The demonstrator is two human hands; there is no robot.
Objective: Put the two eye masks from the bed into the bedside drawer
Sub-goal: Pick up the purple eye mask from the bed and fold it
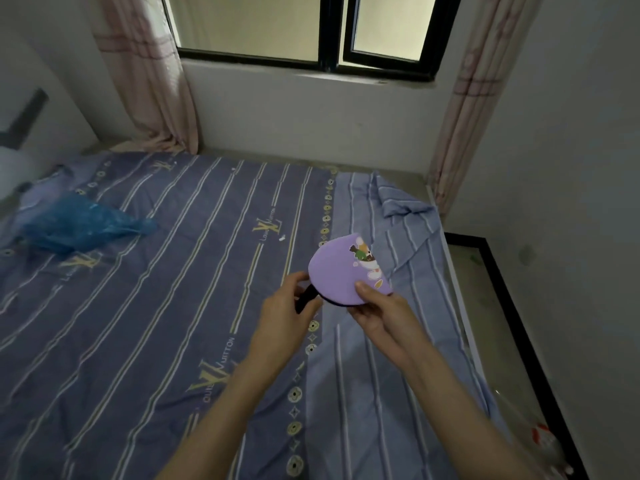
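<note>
A purple eye mask [341, 270] is held up just right of the middle of the frame, above the striped bed. It looks folded in half, like a half circle. A cartoon animal picture is on its right side. A dark strap [306, 299] hangs from its lower left.

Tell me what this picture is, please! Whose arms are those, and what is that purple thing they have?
The camera sits on a person's head and looks down, so you see their own two arms reaching out. Both hold a purple eye mask with a cartoon picture on it, folded over. The left hand pinches its dark strap, and the right hand grips its lower edge. Below is a bed with a striped blue sheet. A crumpled blue plastic bag lies on it, far left. Behind are a window and pink curtains.
</note>
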